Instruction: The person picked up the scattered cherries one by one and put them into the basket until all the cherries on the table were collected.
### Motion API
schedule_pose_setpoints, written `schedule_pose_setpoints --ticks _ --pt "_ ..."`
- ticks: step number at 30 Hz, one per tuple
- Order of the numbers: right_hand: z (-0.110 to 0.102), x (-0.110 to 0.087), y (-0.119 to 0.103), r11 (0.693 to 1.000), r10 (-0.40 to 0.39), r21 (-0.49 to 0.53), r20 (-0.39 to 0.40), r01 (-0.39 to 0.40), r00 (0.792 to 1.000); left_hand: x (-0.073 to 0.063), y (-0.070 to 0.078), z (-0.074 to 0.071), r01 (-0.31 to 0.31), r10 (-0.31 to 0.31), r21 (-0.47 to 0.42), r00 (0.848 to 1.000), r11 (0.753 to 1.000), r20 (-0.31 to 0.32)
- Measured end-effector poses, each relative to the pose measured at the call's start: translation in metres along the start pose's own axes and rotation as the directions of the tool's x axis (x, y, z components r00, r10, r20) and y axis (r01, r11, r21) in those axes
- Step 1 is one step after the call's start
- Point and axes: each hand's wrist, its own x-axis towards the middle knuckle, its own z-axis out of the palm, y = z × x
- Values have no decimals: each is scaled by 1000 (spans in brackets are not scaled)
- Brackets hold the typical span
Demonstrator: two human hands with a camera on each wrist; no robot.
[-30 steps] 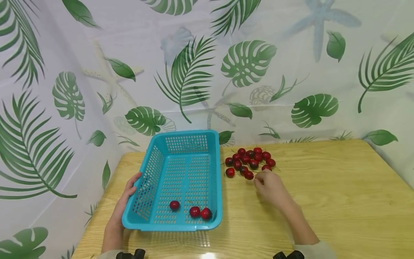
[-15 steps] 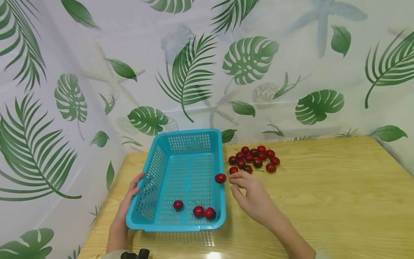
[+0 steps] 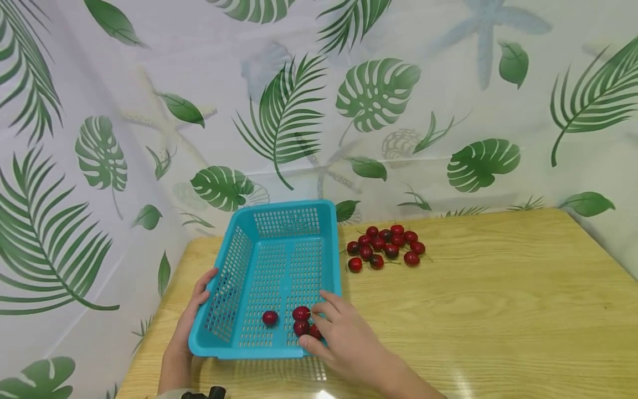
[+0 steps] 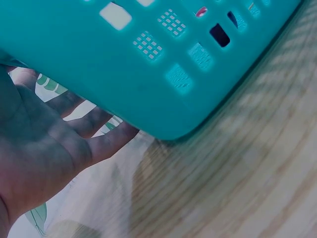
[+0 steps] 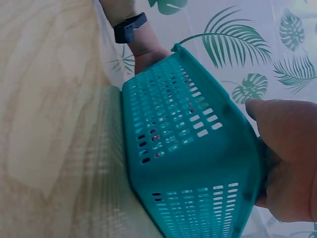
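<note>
A blue perforated plastic basket [image 3: 226, 350] stands on the wooden table, with a few cherries near its front right. My left hand [image 3: 188, 318] rests along its left side, fingertips at the rim; in the left wrist view its fingers [image 4: 106, 143] stretch straight behind the basket wall. My right hand [image 3: 346, 335] reaches over the right rim, thumb and fingers spread apart. A dark red cherry [image 3: 301, 313] lies right at its fingertips, stem toward them, above another cherry [image 3: 301, 328]. A third cherry [image 3: 315, 332] is partly hidden by that hand. One cherry [image 3: 269, 317] lies farther left.
A loose group of cherries [image 3: 391, 251] with stems lies on the table right of the basket's far half. Bare wooden tabletop [image 3: 498, 299] stretches to the right. A leaf-printed cloth [image 3: 433, 100] hangs along the back and left side.
My right hand has moved from the cherry group over the right rim into the basket, bringing one cherry down near the others there. My left hand stays at the basket's side.
</note>
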Motion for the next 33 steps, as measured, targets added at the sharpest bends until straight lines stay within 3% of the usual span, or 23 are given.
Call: schedule_pose_setpoints --ticks 6,11,21,33 --pt "6 -1 -3 992 8 -125 72 1 997 -4 4 3 98 -99 -12 995 995 -25" --pt "5 0 -6 989 43 -143 125 -25 991 -8 7 5 171 -172 -28 984 985 -40" --pt "6 2 -7 981 67 -189 157 -36 985 -8 8 6 171 -173 -38 984 984 -46" --pt "10 1 -5 990 29 -136 61 -20 998 -9 6 5 147 -149 -37 988 988 -33"
